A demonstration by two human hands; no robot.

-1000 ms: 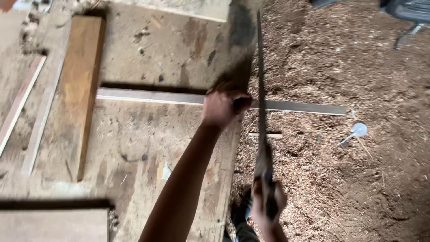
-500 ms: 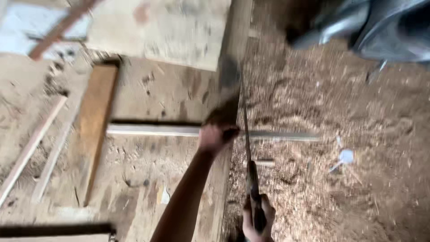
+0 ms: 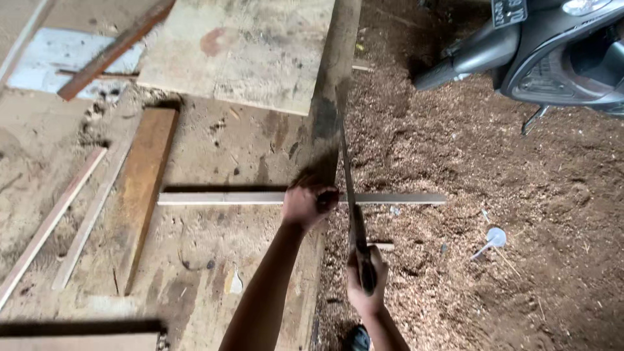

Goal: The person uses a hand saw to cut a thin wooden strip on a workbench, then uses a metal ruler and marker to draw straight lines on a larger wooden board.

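The thin pale wooden strip (image 3: 260, 198) is pinned flat at the worn wooden bench (image 3: 214, 149) edge by the closed left hand (image 3: 307, 205), its end overhanging so the long-bladed handsaw (image 3: 351, 195), gripped tight in the right hand (image 3: 365, 281), is given clearance.

Left arm: stretched forward and up from the lower edge, bare, nearly straight.
Left hand (image 3: 307, 204): palm down, fingers curled and pressing flat.
Right hand (image 3: 366, 281): lower, fist wrapped tight, knuckles outward.
Right forearm: short, angled in from below.
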